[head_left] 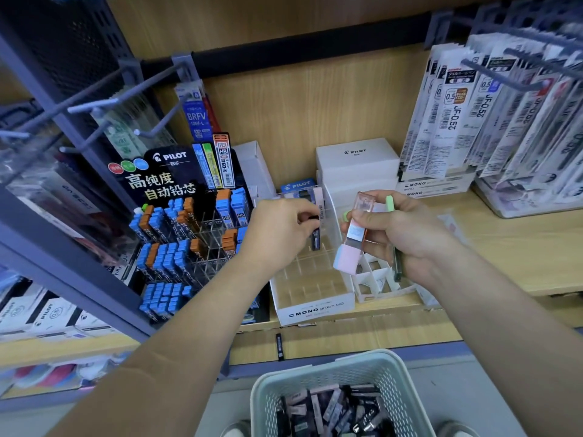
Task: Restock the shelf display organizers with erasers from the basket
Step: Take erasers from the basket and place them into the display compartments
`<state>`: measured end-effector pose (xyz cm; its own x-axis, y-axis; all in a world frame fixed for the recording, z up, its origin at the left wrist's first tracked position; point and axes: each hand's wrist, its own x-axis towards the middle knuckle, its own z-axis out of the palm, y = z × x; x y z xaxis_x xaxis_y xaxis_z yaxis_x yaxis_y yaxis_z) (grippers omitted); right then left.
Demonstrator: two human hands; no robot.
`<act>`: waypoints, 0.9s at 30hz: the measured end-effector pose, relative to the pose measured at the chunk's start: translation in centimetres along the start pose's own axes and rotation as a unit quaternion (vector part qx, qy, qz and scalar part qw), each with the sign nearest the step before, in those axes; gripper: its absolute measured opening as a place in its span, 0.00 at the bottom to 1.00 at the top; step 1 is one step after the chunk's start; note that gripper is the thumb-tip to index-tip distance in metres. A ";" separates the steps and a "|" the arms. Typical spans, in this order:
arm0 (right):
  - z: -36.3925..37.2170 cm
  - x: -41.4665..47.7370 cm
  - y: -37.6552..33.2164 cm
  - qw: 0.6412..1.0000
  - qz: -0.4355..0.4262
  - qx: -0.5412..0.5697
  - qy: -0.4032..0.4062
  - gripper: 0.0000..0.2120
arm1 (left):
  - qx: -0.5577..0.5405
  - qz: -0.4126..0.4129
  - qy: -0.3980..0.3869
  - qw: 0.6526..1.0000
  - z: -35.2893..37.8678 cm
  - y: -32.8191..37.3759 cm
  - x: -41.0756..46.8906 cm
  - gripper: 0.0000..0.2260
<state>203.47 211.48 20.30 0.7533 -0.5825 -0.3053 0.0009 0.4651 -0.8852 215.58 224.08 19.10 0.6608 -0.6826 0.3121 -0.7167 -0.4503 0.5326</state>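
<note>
My left hand (280,220) pinches a slim dark eraser stick (316,238) and holds it upright over the back cells of the white MONO graph MG organizer (310,305), whose clear grid shows several bare cells. My right hand (400,228) grips a bundle of sticks: a pink and clear one (355,234) pointing down-left, green-capped ones and a dark one (397,263). Below, the pale green basket (318,372) holds several loose dark and pink eraser sticks (331,408).
A black PILOT lead display (186,234) with blue and orange cases stands left of the organizer. A second white divided tray (378,283) sits under my right hand. White PILOT boxes (356,165) stand behind; hanging refill packs (492,121) fill the right. One dark stick (279,346) lies on the shelf edge.
</note>
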 end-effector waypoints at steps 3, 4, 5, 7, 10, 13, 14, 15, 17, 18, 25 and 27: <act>0.1 0.2 0.1 1.000 -0.001 -0.028 0.009 0.14 | 0.000 -0.003 -0.002 1.000 0.8 -0.6 -0.5 0.04; 0.1 0.3 0.1 0.999 -0.001 -0.034 0.012 0.12 | 0.005 0.002 -0.003 1.000 1.0 -0.8 -0.6 0.04; 0.0 0.4 0.1 0.999 0.001 -0.035 0.014 0.11 | 0.013 0.012 -0.002 1.000 1.1 -1.0 -0.6 0.04; -0.2 0.5 0.1 1.000 0.009 -0.020 0.016 0.10 | 0.041 0.048 0.014 0.998 1.3 -1.2 -0.6 0.04; -0.2 0.6 0.2 1.000 0.010 -0.003 0.014 0.08 | 0.125 0.103 0.024 0.987 1.6 -1.4 -0.3 0.05; -0.1 0.5 0.3 0.999 0.003 -0.029 0.019 0.08 | 0.186 0.098 -0.006 0.978 1.7 -1.4 0.0 0.08; -0.2 0.5 0.4 0.999 0.000 -0.049 0.022 0.08 | 0.196 0.087 -0.016 0.977 1.7 -1.2 0.0 0.08; -0.2 0.5 0.4 0.997 -0.004 -0.071 0.025 0.07 | 0.199 0.077 -0.022 0.977 1.5 -1.0 0.0 0.09; -0.5 0.5 0.4 0.993 -0.018 -0.109 0.034 0.07 | 0.173 0.061 -0.008 0.983 1.0 -0.5 -0.1 0.09; -0.6 0.5 0.3 0.991 -0.025 -0.122 0.038 0.07 | 0.139 0.047 0.011 0.989 0.6 -0.1 -0.1 0.09; -0.8 0.4 0.0 0.998 -0.032 -0.049 0.008 0.05 | -0.292 -0.244 -0.229 0.896 -2.6 2.7 -1.2 0.17; -0.6 0.0 -0.3 0.999 -0.023 -0.043 -0.006 0.04 | -0.349 -0.259 -0.211 0.876 -2.8 2.5 -1.4 0.14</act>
<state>203.07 210.91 20.31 0.7620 -0.5930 -0.2604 -0.0210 0.3792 -0.9251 213.48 225.49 22.24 0.6100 -0.7095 -0.3528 0.0627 -0.4006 0.9141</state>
